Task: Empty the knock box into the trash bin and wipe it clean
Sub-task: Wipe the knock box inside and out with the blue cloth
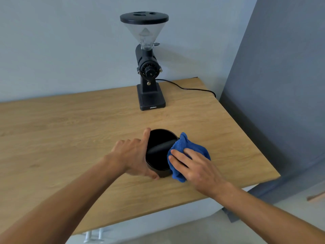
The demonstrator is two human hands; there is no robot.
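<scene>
Since no grounds can be made out in the dark knock box (159,152) at the frame's centre, the emptying is judged done and the wiping under way; no trash bin is seen. At centre left, the box's wall is braced by the left hand (133,154), thumb and fingers curled around it. Just right of it, a blue cloth (189,147) is pressed against the rim under the flat right hand (195,166). A wooden table (70,129) bears everything; a black grinder (149,67) stands at upper centre before pale walls.
</scene>
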